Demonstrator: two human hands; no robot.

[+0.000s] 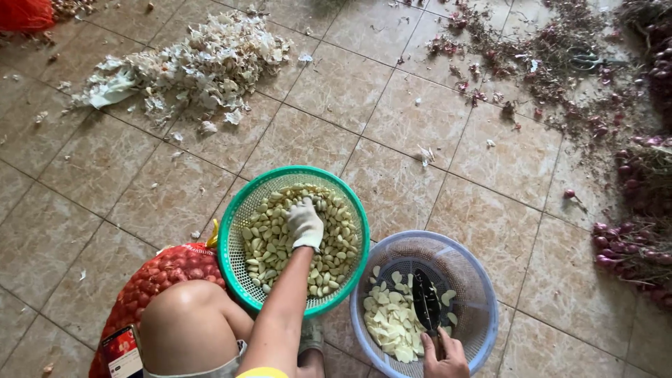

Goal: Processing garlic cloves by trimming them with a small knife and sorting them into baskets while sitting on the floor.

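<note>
My left hand [305, 224], in a white glove, reaches into a green mesh basket [238, 210] and rests closed on the peeled garlic cloves [269, 241] that fill it. My right hand [444, 357], bare, sits at the bottom edge and grips the handle of a dark knife [425, 299]. The blade lies over a pale blue mesh basket [476, 280] that holds sliced garlic pieces [392, 325]. The two baskets stand side by side on the tiled floor, touching or nearly so.
A red mesh sack of small onions [157, 276] lies by my bare knee [189, 315]. A heap of garlic skins [203, 63] is at the top left. Shallots with dry stems [630, 238] and reddish peel litter the right side. Scissors [584, 59] lie at the top right.
</note>
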